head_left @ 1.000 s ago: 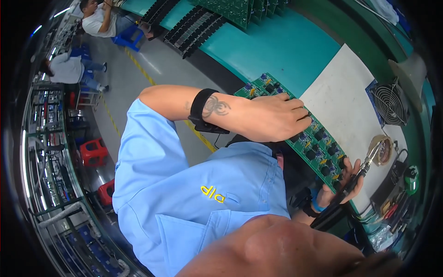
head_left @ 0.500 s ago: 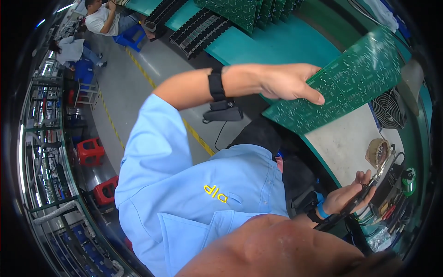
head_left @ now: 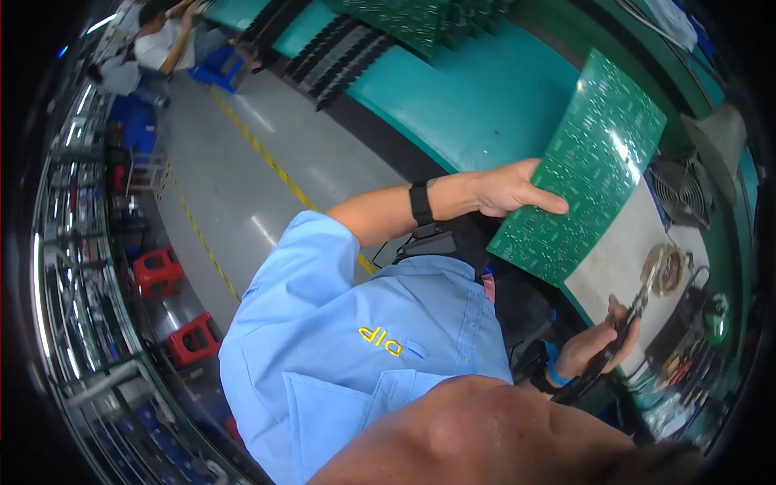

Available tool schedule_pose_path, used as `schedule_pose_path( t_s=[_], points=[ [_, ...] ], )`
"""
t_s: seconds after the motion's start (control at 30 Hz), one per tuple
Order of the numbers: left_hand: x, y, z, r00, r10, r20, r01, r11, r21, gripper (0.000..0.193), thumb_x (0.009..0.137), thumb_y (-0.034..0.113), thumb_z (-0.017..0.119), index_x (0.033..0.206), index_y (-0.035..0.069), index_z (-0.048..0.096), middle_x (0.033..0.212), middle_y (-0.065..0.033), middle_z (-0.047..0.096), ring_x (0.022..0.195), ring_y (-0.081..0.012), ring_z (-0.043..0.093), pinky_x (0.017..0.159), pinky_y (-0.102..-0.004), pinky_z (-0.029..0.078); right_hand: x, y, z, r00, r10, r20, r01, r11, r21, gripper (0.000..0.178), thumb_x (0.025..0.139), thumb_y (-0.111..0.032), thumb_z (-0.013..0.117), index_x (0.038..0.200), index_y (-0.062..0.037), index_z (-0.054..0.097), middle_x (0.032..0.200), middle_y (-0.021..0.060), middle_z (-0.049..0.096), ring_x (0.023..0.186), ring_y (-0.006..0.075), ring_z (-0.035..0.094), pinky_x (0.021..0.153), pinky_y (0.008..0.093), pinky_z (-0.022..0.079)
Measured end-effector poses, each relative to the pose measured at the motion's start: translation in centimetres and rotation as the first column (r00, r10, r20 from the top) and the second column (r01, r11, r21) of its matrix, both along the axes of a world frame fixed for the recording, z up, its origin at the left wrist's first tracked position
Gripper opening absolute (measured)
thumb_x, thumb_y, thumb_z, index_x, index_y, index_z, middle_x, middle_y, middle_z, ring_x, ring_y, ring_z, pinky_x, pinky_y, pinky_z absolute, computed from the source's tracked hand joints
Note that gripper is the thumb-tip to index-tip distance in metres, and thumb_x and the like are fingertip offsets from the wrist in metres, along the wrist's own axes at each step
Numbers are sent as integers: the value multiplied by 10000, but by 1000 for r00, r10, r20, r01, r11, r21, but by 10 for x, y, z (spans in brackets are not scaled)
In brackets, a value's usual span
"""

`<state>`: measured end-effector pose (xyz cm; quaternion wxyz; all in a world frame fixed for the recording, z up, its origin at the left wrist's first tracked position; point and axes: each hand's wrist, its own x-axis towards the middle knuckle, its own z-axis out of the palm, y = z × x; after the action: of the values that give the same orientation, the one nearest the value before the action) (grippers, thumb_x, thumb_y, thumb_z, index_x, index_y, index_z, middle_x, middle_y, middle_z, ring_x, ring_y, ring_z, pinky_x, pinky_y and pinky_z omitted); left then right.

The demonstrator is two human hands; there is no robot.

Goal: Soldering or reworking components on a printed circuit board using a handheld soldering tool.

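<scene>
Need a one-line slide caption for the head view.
Left hand holding up a green circuit board at a teal workbench, right hand holding a black-handled tool.

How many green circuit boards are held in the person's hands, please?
1: the green circuit board, in the left hand; a second behind it could be hidden. The right hand holds none.

Gray floor [head_left: 234, 174] crossed by a yellow line [head_left: 277, 170], two red stools [head_left: 156, 272] near metal racking [head_left: 101, 380], a person [head_left: 162, 50] in white by a blue stool [head_left: 217, 68], dark round-grilled fan [head_left: 685, 194] at the right
</scene>
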<state>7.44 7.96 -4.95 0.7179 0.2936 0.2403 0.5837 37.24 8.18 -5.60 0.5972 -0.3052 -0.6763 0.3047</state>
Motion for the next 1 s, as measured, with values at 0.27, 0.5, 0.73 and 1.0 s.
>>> schedule_pose_path(
  t_s=[0.27,0.5,0.73,1.0],
  points=[
    [-6,-7,2,992,24,-120,-43,986,-158,442,892,-9,694,1313,-3,561,1196,-117,677,1057,-192,668,911,-343,553,-32,1,24,988,120,103,-120,993,-1,372,860,-142,700,1166,40,593,896,194,664,845,321,636,919,533,519],
    [-5,-10,4,991,-3,-136,-20,987,-163,446,883,-39,669,1313,-4,556,1206,-118,670,1065,-190,661,903,-340,550,-30,1,28,964,158,216,-171,984,44,381,816,-73,726,1163,3,589,873,170,654,828,302,630,903,539,520],
    [-5,-10,0,988,8,-156,-31,989,-147,444,877,-45,669,1306,-4,562,1204,-115,671,1059,-190,661,898,-340,550,-32,4,24,946,174,273,-195,979,51,388,803,-57,735,1160,-5,592,826,152,663,791,292,638,922,581,512],
    [-7,-11,-1,985,-4,-175,-20,991,-136,437,878,-46,669,1302,-7,573,1199,-109,675,1061,-184,659,902,-335,547,-34,6,25,940,179,291,-197,980,36,359,794,-48,734,1127,1,609,818,155,681,799,301,656,924,584,513]
  ],
)
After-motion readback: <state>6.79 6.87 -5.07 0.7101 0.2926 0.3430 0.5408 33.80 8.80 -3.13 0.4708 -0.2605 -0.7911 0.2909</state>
